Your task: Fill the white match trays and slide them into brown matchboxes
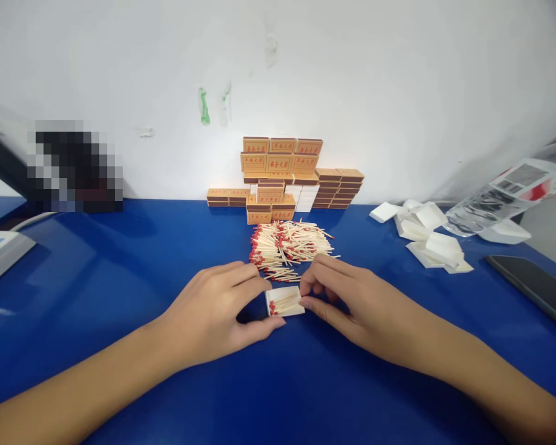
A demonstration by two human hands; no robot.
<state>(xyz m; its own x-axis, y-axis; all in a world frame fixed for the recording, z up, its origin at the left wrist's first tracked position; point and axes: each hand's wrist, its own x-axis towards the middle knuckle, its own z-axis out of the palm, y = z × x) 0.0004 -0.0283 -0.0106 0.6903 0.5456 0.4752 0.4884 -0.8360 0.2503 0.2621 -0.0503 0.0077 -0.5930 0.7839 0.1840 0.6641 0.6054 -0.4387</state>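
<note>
A small white matchbox tray (285,313) lies on the blue table with several red-headed matches (282,303) inside, their heads toward the left. My left hand (213,309) has its thumb along the tray's near side and its index finger at the far left corner, holding the tray between them. At the tray's right end, the thumb and fingers of my right hand (347,296) are drawn together by the stick ends; whatever is between the fingertips is hidden. Just beyond the tray spreads a heap of loose matches (291,244).
Behind the heap, orange matchboxes (280,164) stand stacked against the wall. Several white empty trays (429,238) lie at the right, near a clear plastic bottle (500,194) and a dark phone (532,284). A white power strip (9,253) sits at the left edge.
</note>
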